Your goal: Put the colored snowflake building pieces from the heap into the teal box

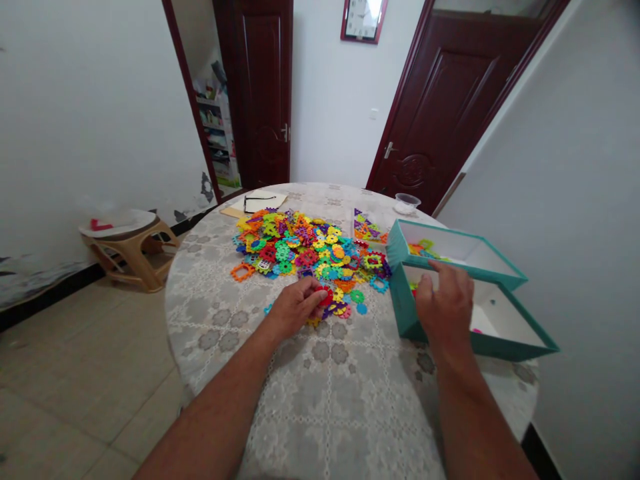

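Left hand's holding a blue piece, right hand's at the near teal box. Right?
Colour's wrong: the head view shows a red piece in the left hand, not a blue one. The rest holds: the right hand is at the near teal box.

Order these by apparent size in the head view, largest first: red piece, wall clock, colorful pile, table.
1. Table
2. Colorful pile
3. Wall clock, cut off by the top edge
4. Red piece in the left hand
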Motion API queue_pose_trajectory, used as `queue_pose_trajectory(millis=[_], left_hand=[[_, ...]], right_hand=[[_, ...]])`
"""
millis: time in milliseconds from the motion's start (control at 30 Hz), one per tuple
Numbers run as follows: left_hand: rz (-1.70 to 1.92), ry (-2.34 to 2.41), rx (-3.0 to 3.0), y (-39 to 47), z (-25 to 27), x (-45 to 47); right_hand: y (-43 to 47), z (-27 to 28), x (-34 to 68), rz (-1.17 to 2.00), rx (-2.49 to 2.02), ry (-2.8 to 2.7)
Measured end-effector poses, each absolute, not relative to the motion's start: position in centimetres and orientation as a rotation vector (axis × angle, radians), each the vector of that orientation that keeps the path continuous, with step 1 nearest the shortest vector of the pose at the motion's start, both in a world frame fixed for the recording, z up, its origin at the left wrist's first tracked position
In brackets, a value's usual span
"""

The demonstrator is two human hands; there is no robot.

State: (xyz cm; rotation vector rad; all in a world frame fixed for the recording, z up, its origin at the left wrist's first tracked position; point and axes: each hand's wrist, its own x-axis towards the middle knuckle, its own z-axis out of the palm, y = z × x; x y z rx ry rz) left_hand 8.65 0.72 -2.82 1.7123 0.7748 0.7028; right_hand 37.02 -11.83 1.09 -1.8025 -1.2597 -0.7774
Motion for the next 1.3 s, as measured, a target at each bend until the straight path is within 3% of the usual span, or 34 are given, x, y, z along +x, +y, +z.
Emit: queue_pose_trajectory(millis=[200, 300, 433, 667, 833, 1067, 1300], left_hand=[[0.629, 0.639, 1.755, -0.1, -2.5, 9.0], [0.639, 0.583, 1.827, -0.2, -2.5, 9.1], [0.662, 0.601, 1.95, 0.2, -2.6, 8.9], [1.03, 1.027, 2.279, 1.8, -3.4, 8.0], [0.915, 0.867, 2.558, 1.6, -4.5, 8.3], [0.518, 0.889, 2.71, 0.0, -4.3, 9.2], [0.48, 0.806, 2.719, 0.0, -3.9, 8.4]], right_hand=[[-11.0, 0.1, 28.5, -0.021, -1.477, -1.773], [-10.8, -1.1, 25.8, 0.195, -1.415, -1.861], [-10.4, -1.0, 25.8, 0.125, -1.42, -1.75], [-10.9, 1.0, 33.1, -0.577, -1.603, -1.393], [-11.2, 1.2, 35.9, -0.798, -1.762, -1.247], [-10.4, -0.5, 30.3, -0.37, -1.597, -1.702], [-9.1, -4.6, 27.7, 0.106, -1.666, -2.121]])
